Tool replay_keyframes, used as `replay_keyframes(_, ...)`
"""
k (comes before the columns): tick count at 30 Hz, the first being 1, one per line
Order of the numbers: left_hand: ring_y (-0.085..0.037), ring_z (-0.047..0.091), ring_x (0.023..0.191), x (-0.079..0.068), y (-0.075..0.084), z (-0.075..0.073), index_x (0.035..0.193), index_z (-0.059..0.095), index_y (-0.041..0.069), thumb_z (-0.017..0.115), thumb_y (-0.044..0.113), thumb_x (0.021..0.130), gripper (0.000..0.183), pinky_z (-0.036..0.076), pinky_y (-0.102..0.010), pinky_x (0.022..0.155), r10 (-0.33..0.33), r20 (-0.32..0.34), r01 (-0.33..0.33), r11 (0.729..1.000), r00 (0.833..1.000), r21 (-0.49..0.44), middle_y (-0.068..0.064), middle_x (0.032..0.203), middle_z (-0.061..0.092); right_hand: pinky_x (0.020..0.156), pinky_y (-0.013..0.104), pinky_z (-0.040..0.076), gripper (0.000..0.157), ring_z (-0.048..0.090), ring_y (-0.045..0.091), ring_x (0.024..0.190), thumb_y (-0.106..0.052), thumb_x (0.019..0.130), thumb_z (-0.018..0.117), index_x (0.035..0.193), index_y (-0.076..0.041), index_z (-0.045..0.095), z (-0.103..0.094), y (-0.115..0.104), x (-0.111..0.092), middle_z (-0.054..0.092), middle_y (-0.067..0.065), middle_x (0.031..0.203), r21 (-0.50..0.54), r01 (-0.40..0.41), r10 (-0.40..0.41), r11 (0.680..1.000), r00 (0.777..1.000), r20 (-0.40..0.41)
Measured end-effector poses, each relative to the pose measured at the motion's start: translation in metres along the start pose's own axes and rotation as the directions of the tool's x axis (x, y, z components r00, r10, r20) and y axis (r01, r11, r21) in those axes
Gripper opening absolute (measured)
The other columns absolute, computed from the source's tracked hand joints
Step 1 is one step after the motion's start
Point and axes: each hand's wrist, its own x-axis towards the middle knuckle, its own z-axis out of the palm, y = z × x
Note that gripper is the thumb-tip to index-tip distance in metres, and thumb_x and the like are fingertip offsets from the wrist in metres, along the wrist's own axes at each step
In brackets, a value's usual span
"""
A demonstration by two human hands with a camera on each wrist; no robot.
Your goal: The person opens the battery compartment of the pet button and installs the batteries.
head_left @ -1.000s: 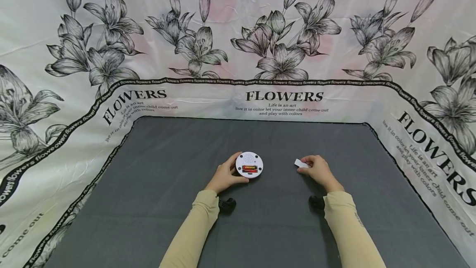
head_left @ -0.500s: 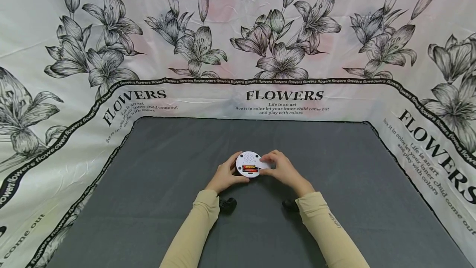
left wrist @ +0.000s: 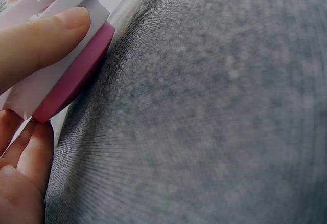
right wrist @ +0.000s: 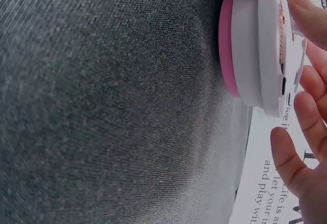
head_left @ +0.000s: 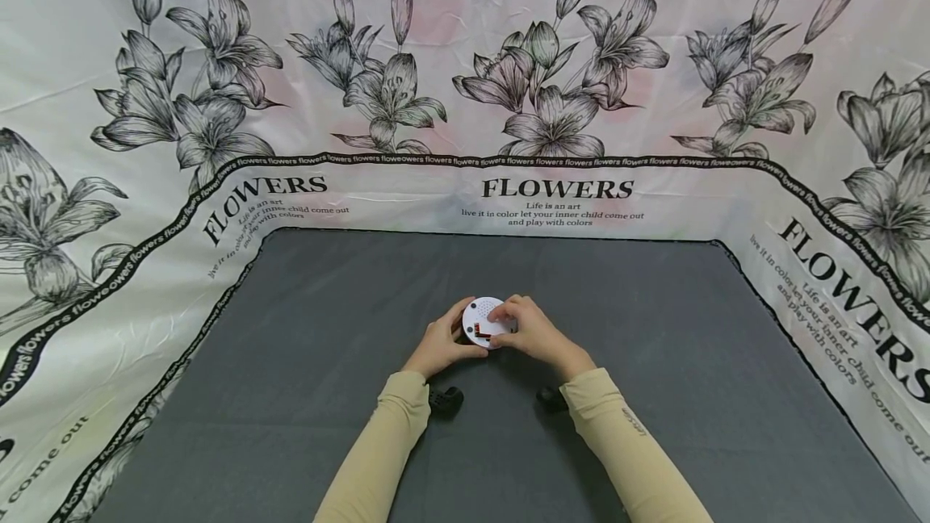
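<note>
Face up near the middle of the dark cloth, a round white battery-powered device [head_left: 477, 310] shows speaker holes and dark feet. Its pink lower part [right wrist: 226, 45] sits close to the cloth in the right wrist view. My left hand [head_left: 438, 343] grips it around the left side, thumb on the white rim in the left wrist view. My right hand [head_left: 543, 340] pinches a small white battery cover [right wrist: 300, 66] at the battery compartment, which it partly hides. Part of the orange-and-black batteries [head_left: 477, 331] still shows. Whether the cover is seated, I cannot tell.
Dark grey cloth [head_left: 349, 289] covers the table. A white flower-printed sheet [head_left: 407, 200] rises behind and along both sides. Black wrist-camera parts [head_left: 446, 402] sit beneath both wrists.
My right hand has come left with the battery cover, from apart on the right to over the compartment, hiding more of the batteries. My left hand and the device have stayed put.
</note>
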Motion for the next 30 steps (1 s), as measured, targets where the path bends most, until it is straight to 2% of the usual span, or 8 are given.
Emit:
replay_keyframes(5,-0.014,0.039,0.127,-0.001,0.002,0.0,0.145,0.029,0.008,0.082,0.012,0.069,0.093,0.039,-0.025,0.095,-0.007,0.009,0.007,1.0,1.0,0.008,-0.007,0.142,0.036,0.076,0.035,0.041,0.031,0.044,0.019,0.088,-0.021,0.071,0.081,0.097,-0.008,0.068,0.002,0.0,0.002,0.053,0.0,0.091,-0.021,-0.002,0.002,1.0,0.999,0.036)
replay_keyframes(12,-0.028,0.038,0.127,-0.01,0.031,-0.003,0.143,0.03,0.002,0.079,0.003,0.072,0.086,0.039,-0.034,0.096,0.038,0.026,-0.038,0.999,0.999,-0.011,-0.02,0.141,0.035,0.076,0.034,0.041,0.031,0.042,0.019,0.088,-0.021,0.071,0.081,0.097,-0.009,0.069,0.002,-0.003,0.006,0.053,-0.001,0.092,-0.063,-0.022,0.027,0.998,0.997,0.074)
replay_keyframes(21,-0.022,0.037,0.128,-0.01,0.035,-0.005,0.143,0.029,0.001,0.08,0.003,0.072,0.088,0.038,-0.032,0.097,0.011,0.037,-0.01,1.0,0.999,-0.01,-0.017,0.141,0.035,0.077,0.035,0.041,0.029,0.043,0.021,0.09,-0.019,0.07,0.082,0.095,-0.01,0.071,0.002,-0.005,0.007,0.054,0.001,0.093,-0.04,-0.032,0.035,0.999,0.996,0.082)
replay_keyframes(25,-0.023,0.037,0.128,-0.01,0.034,-0.004,0.143,0.029,0.0,0.079,0.002,0.072,0.087,0.038,-0.032,0.097,0.018,0.037,-0.017,1.0,0.999,-0.018,-0.017,0.141,0.035,0.078,0.035,0.041,0.029,0.044,0.02,0.09,-0.019,0.071,0.081,0.096,-0.009,0.07,0.003,-0.005,0.007,0.054,0.0,0.093,-0.024,-0.048,0.05,0.999,0.996,0.072)
replay_keyframes(30,-0.024,0.037,0.128,-0.009,0.032,-0.005,0.143,0.03,0.003,0.079,0.002,0.072,0.086,0.038,-0.032,0.098,0.015,0.033,-0.014,1.0,0.999,-0.019,-0.017,0.141,0.035,0.078,0.036,0.042,0.029,0.046,0.019,0.088,-0.018,0.07,0.082,0.094,-0.009,0.069,0.005,-0.003,0.006,0.053,0.0,0.092,-0.001,-0.051,0.051,0.999,0.998,0.046)
